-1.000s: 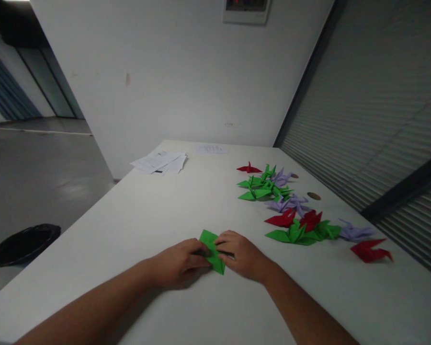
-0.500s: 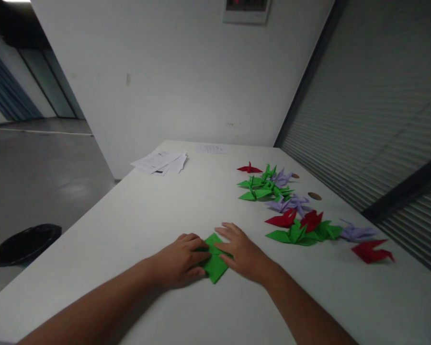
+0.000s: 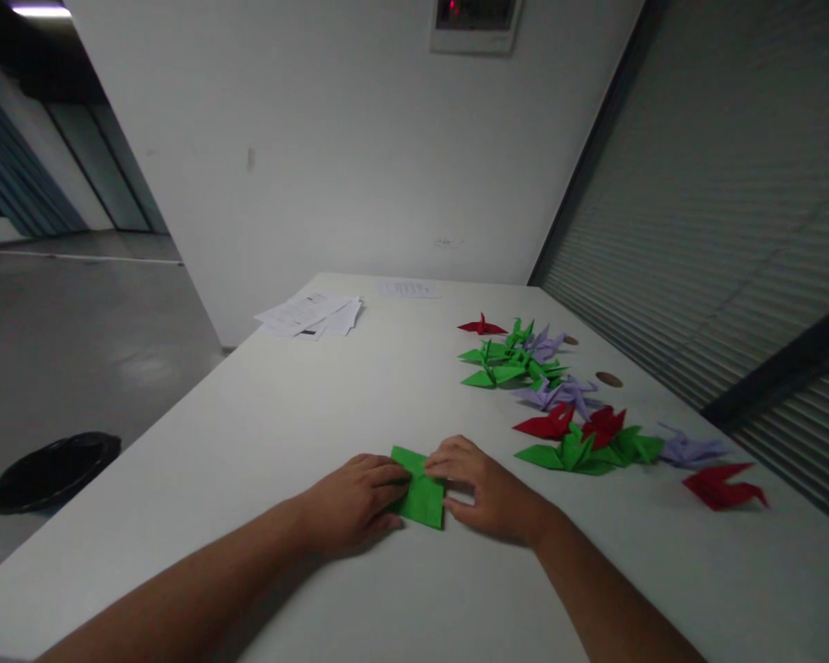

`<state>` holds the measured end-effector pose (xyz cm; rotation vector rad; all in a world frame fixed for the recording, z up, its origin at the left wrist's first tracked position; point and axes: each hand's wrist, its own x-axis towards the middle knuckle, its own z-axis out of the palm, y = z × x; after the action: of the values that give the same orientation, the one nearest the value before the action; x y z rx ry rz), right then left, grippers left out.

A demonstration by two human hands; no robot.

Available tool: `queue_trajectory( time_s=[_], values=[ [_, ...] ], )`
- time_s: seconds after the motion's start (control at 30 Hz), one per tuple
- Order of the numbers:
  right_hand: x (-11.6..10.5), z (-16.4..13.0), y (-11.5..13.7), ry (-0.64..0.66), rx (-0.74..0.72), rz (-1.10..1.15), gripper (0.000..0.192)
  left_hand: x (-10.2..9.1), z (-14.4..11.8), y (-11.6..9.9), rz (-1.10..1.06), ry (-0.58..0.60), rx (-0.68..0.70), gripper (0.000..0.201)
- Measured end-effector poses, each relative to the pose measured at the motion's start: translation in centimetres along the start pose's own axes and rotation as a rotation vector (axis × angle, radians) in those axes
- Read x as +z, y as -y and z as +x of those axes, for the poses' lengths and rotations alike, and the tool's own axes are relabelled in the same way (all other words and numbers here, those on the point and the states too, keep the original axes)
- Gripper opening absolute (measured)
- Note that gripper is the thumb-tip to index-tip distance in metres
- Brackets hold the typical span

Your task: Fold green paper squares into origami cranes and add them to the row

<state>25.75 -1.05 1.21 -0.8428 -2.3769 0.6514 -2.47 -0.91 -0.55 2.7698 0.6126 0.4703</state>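
A small folded sheet of green origami paper (image 3: 425, 502) lies flat on the white table between my hands, its creases faintly visible. My left hand (image 3: 359, 502) holds its left side, fingers pressed over the edge and thumb near the bottom corner. At the right side, my right hand (image 3: 484, 488) grips the paper with bent fingers on its upper right part and the thumb by the right edge. The undersides of my fingertips are hidden.
Folded paper cranes in green (image 3: 573, 451), red (image 3: 722, 485) and purple (image 3: 691, 449) lie along the table's right side by the window blinds (image 3: 697, 203). Loose printed sheets (image 3: 310, 313) rest at the back left. A black-lined bin (image 3: 52, 470) stands on the floor at left.
The green paper has turned from a diamond position to a nearly square one. My right hand's fingers have drawn together at its right side; my left hand stays on the left.
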Motion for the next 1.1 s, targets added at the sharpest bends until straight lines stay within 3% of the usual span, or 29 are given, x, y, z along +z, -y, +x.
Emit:
queue_trajectory(
  time_s=[0.13, 0.47, 0.7, 1.0, 1.1],
  values=[
    [0.3, 0.1, 0.2, 0.095, 0.015, 0.058, 0.050, 0.0, 0.1, 0.8, -0.005, -0.012, -0.003, 0.042],
    [0.9, 0.2, -0.4, 0.125, -0.042, 0.030, 0.021, -0.3, 0.3, 1.4, -0.061, -0.021, 0.105, 0.041],
    [1.5, 0.2, 0.0, 0.116, -0.058, -0.058, 0.042, -0.5, 0.1, 1.6, -0.093, -0.005, 0.099, 0.040],
    [2.1, 0.7, 0.2, 0.140, -0.071, -0.123, 0.012, -0.8, 0.2, 1.3, -0.141, -0.015, 0.133, 0.041],
    [2.4, 0.8, -0.3, 0.123, -0.066, -0.111, 0.014, -0.9, 0.2, 1.2, -0.128, 0.010, 0.153, 0.041]
  ],
)
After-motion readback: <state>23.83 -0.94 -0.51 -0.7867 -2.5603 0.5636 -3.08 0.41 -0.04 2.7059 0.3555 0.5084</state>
